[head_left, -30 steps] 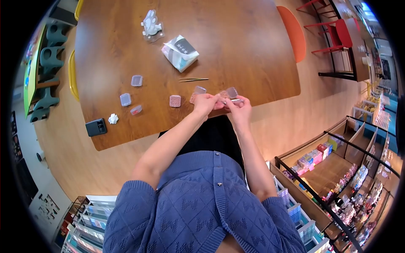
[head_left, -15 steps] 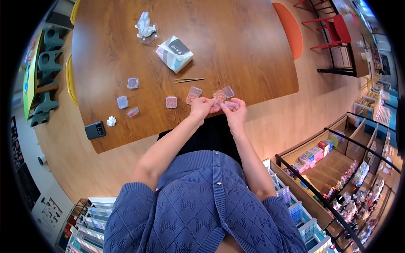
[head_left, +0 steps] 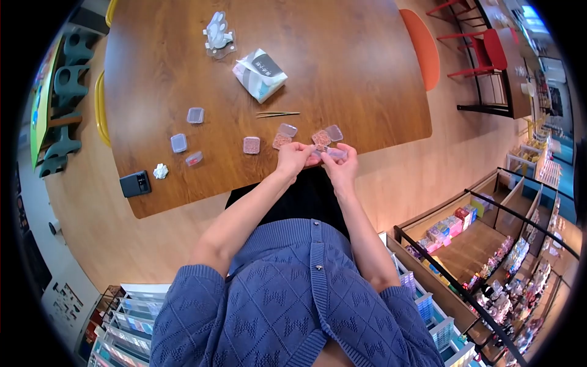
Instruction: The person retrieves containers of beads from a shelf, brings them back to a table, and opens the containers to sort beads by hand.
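- The left hand (head_left: 293, 161) has its fingers narrowed, pinching the left end of a clear box (head_left: 335, 154).
- The right hand (head_left: 343, 166) grips the clear box's right end between its fingers.
- The clear box is at the worktop's (head_left: 342, 67) near edge, just below an open pink box (head_left: 321, 138); its contents are too small to tell.
- Another open pink box sits near the left hand.
- Tweezers (head_left: 278, 114) lie farther back.

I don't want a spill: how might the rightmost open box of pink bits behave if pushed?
The box would likely slide rather than tip, lying low and flat on the smooth-looking table. Its pink bits could scatter, since the lid is open. Being small, it is probably light.
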Available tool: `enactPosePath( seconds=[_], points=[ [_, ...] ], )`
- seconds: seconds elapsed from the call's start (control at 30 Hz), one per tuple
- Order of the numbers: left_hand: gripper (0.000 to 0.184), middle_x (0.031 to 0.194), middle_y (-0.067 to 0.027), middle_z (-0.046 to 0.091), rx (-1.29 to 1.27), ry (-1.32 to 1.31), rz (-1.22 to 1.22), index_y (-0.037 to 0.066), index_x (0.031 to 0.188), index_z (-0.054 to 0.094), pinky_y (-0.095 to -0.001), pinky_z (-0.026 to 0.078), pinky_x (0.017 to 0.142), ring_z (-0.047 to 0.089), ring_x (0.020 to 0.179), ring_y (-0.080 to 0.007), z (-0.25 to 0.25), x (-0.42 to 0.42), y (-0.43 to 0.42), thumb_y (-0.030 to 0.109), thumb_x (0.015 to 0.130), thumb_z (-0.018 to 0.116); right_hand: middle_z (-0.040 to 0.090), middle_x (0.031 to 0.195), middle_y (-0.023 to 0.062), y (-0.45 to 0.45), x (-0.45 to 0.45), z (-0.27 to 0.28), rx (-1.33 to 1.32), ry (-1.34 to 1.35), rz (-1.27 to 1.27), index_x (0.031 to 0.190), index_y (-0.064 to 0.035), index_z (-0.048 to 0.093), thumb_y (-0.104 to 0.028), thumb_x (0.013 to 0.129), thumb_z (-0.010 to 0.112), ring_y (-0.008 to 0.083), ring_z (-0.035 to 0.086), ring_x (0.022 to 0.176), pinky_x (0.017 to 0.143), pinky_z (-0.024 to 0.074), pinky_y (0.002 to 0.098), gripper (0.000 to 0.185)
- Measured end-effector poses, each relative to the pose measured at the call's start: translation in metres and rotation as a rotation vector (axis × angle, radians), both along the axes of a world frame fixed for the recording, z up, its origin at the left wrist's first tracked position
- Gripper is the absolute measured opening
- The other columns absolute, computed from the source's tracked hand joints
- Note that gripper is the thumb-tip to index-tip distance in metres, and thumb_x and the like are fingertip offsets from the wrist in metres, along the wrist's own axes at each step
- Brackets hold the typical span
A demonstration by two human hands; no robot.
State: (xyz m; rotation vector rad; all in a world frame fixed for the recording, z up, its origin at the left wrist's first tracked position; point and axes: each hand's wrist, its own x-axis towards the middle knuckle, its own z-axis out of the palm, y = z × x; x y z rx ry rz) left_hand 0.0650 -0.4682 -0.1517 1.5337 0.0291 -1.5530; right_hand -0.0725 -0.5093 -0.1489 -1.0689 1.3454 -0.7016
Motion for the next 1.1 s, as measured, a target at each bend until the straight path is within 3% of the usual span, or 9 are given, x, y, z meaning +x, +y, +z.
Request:
enactPosePath(
  seconds=[0.2,0.63,0.87,1.03,1.1],
  points=[
    [0.013,0.092,-0.0133,0.067,0.010,0.108,0.092,-0.004,0.095,0.058,-0.0250,0.059,0.073,0.069,0.081,-0.0176,0.002,0.013,0.041,0.009,0.094,0.060,0.061,0.105,0.0116,0.025,0.008,-0.004,-0.018,-0.042,0.143,0.124,-0.0013,0.043,0.006,0.078,0.074,0.0169,0.065,0.092,0.078,0.0547,0.0269,0.056],
    [0.016,0.087,-0.0114,0.068,0.013,0.103,0.264,-0.002,0.091,0.058,-0.0231,0.058,0.071,0.069,0.078,-0.0164,0.003,0.047,0.070,0.013,0.095,0.061,0.063,0.104,0.0137,0.033,0.060,0.018,0.045,-0.007,0.230,0.125,0.0029,0.043,0.000,0.079,0.076,0.0169,0.065,0.092,0.079,0.0537,0.0273,0.056],
    [0.016,0.086,-0.0111,0.067,0.019,0.059,0.265,-0.002,0.091,0.058,-0.0241,0.058,0.069,0.069,0.077,-0.0168,-0.004,0.053,0.061,0.013,0.095,0.061,0.063,0.099,0.0117,0.028,0.066,0.002,0.007,0.008,0.270,0.124,0.0024,0.042,0.001,0.079,0.075,0.0162,0.065,0.087,0.077,0.0534,0.0268,0.057],
    [0.016,0.086,-0.0113,0.067,0.021,0.060,0.265,-0.003,0.094,0.058,-0.0247,0.058,0.069,0.069,0.076,-0.0172,0.001,0.053,0.072,0.013,0.095,0.060,0.061,0.108,0.0134,0.034,0.061,-0.005,0.015,-0.080,0.285,0.125,-0.0003,0.042,0.004,0.079,0.074,0.0168,0.064,0.092,0.078,0.0533,0.0273,0.056],
    [0.017,0.087,-0.0116,0.067,-0.066,0.007,0.155,-0.003,0.097,0.058,-0.0249,0.058,0.068,0.069,0.076,-0.0171,0.004,0.057,0.079,0.013,0.096,0.059,0.061,0.110,0.0132,0.036,0.056,-0.005,0.019,-0.080,0.319,0.125,-0.0014,0.043,0.005,0.078,0.073,0.0170,0.064,0.094,0.079,0.0534,0.0275,0.056]
  ],
)
